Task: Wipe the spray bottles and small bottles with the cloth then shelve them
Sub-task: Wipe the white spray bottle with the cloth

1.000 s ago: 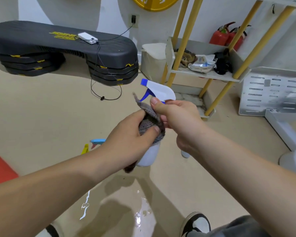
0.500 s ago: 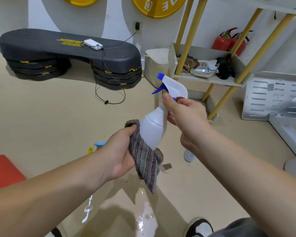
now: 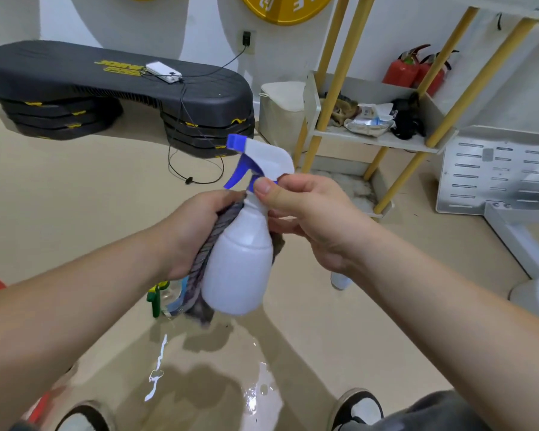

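The right hand [image 3: 311, 219] pinches the neck of the white plastic spray bottle with blue trigger [image 3: 240, 259]. The left hand [image 3: 193, 231] presses the grey striped cloth [image 3: 206, 253] against its side, its fingers probably curled around the cloth.

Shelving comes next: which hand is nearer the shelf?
Right. The right hand grips the bottle neck, shelf side; the left hand presses the cloth on its far side.
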A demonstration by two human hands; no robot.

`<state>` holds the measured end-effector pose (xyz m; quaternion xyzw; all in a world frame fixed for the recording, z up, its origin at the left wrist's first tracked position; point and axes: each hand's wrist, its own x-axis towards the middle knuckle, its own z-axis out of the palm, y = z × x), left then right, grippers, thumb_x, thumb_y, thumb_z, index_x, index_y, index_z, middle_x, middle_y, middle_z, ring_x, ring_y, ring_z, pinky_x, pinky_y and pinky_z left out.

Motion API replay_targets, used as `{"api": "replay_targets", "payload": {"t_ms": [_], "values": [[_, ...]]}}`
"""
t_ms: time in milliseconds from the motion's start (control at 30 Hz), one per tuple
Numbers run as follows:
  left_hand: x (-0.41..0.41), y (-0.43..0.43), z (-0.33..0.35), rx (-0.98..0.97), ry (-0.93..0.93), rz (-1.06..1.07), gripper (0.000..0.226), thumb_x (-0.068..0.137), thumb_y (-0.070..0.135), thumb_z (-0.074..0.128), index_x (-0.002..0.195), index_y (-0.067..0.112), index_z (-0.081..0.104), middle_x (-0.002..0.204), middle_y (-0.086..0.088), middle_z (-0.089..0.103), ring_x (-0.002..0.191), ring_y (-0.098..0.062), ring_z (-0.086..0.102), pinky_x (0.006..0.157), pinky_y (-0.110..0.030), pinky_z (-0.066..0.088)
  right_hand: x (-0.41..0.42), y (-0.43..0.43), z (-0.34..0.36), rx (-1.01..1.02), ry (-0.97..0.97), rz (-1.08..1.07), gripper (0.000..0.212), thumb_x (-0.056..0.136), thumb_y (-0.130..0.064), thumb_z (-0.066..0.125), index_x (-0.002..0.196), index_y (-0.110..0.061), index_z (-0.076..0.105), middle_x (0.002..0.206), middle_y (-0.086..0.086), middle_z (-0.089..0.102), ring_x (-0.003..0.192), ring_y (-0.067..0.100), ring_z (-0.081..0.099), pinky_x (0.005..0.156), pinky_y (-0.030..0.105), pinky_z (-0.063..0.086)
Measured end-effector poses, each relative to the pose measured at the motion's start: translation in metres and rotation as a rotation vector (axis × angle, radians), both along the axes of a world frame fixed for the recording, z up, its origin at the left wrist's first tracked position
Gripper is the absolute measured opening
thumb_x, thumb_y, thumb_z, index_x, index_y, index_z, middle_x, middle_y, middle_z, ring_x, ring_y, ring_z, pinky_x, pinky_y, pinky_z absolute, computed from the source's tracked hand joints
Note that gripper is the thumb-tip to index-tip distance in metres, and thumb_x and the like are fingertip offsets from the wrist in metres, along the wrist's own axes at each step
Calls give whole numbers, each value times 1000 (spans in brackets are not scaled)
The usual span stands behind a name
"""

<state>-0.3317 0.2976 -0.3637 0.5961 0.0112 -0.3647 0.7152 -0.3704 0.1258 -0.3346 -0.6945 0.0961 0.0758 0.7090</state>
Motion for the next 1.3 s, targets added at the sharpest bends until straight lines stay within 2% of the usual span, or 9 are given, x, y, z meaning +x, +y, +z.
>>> {"api": "replay_targets", "payload": {"t_ms": [67,233,400,533,600,767,867,1100,1300], "values": [[0,4,-3,-28,135,-30,33,83,39,60,83,10,77,90,-15,68,80,-31,64,87,-42,49,-1,-1,1,35,2,97,21,96,-21,71,97,0,72,78,0,68,68,10,66,72,22,59],[-6,5,-3,-77,261,-113,33,72,38,65,82,8,72,92,-17,66,89,-37,60,90,-43,43,2,-6,3,150,-13,139,36,95,-31,67,115,-2,70,91,4,68,76,11,64,72,20,52],[-4,2,6,-155,274,-104,31,71,38,65,87,11,71,91,-14,65,81,-34,63,83,-38,49,5,-14,-1,150,18,99,32,91,-41,69,106,-13,76,101,9,70,98,23,63,110,47,44],[-2,2,12,-253,183,-155,22,71,24,69,87,11,77,87,-13,71,71,-31,69,73,-33,58,4,-14,-2,183,29,63,53,88,-40,70,122,0,69,113,19,70,109,34,65,117,53,38],[-3,2,11,-261,136,-202,23,82,27,67,94,12,79,94,-14,74,79,-30,72,75,-36,61,4,-16,-3,126,22,25,46,92,-39,72,116,0,73,112,18,74,111,34,68,112,47,46],[-14,-15,1,170,-368,-102,17,101,34,67,105,20,76,97,0,79,87,-16,72,78,-31,56,-1,-12,-7,-110,-84,-127,29,89,-30,81,75,-7,72,70,-4,65,63,6,57,64,15,46],[-26,-28,-9,355,-548,96,16,96,42,69,106,30,72,88,15,76,80,-4,70,74,-26,53,-2,-1,-9,-138,-166,-188,17,79,-18,90,77,-9,76,70,-3,74,63,5,67,60,15,51],[-39,-40,-18,376,-492,252,25,92,46,70,111,33,63,101,11,74,95,-9,71,87,-36,59,9,13,-15,-284,-166,-335,41,63,-33,98,88,-9,76,81,7,79,82,26,78,80,51,64],[-46,-42,-25,426,-303,259,36,103,58,48,118,27,58,116,5,67,95,-11,62,72,-23,43,11,10,-17,-231,-200,-297,19,81,-22,89,97,-16,81,78,-6,77,72,7,69,67,23,54]]}}
